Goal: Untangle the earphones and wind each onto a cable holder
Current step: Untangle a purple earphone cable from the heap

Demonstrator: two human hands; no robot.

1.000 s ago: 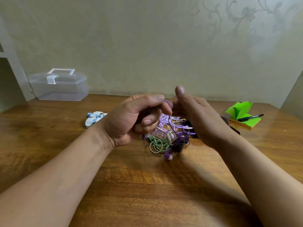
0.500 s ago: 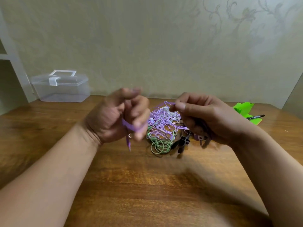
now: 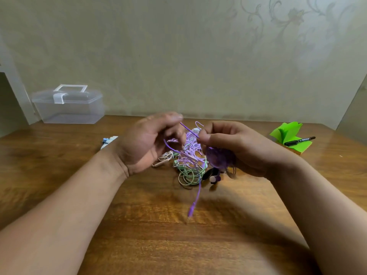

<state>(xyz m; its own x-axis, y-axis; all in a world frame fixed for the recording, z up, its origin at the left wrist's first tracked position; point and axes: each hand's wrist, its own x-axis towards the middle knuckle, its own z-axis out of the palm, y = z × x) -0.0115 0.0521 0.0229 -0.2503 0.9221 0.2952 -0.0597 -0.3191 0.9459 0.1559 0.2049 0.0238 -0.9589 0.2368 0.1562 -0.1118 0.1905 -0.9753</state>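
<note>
A tangle of earphone cables (image 3: 189,155), light purple, green and beige, lies on the wooden table (image 3: 178,245) between my hands. My left hand (image 3: 147,141) pinches a dark purple cable (image 3: 188,130) that stretches across to my right hand (image 3: 234,147). My right hand grips a bundle of that dark purple earphone (image 3: 217,158), partly hidden in the palm. The cable's plug end (image 3: 193,207) dangles down toward the table. Light blue cable holders (image 3: 108,140) peek out behind my left wrist.
A clear plastic box (image 3: 68,105) with a handle stands at the back left against the wall. A green sticky-note pad (image 3: 290,137) with a black marker (image 3: 299,140) on it lies at the right.
Both hands have risen and come closer together. The dark purple cable now runs taut between them, and its plug end has swung from under my left hand to hang in the middle.
</note>
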